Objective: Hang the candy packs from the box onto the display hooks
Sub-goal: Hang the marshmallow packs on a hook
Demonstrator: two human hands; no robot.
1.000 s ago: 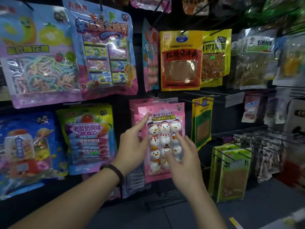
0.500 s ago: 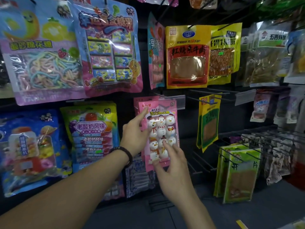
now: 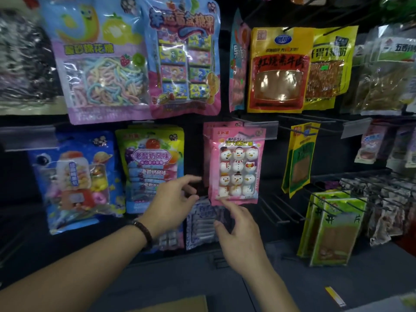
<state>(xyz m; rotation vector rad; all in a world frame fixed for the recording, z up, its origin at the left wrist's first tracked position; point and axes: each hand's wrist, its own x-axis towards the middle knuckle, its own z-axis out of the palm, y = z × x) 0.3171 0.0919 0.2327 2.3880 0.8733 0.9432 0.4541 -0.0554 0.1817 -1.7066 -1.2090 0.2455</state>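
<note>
Both hands have dropped away from the front of the snowman marshmallow pack [image 3: 236, 167], where they were pressed flat a moment ago, and now sit lower, off its face. The pack hangs straight on its display hook in the middle row. More pink packs of the same kind are stacked behind it, their edges showing on its left.

The left hand [image 3: 177, 199] hovers just left of the pack's lower corner. Its fingers are loosely spread and slightly bent, and it holds nothing. A dark bead bracelet [image 3: 144, 230] circles that wrist. The right hand [image 3: 240, 233] is just below the pack, also empty, with its fingers relaxed. Its forefinger reaches up to the bottom edge, and whether it touches I cannot tell. Behind that hand hangs a blue-and-white pack [image 3: 202, 224] from the row below.

Left of the snowmen hang a purple-and-yellow candy pack [image 3: 150, 167] and a blue pack with a gumball machine on it [image 3: 76, 176]. Above them are a pastel rope-candy pack [image 3: 101, 64] and a pink pack of small boxes [image 3: 184, 57]. A yellow-and-red snack pack [image 3: 279, 70] hangs up to the right, and green packs [image 3: 335, 230] hang low on the right. A strip of brown cardboard [image 3: 175, 304] shows at the bottom edge.
</note>
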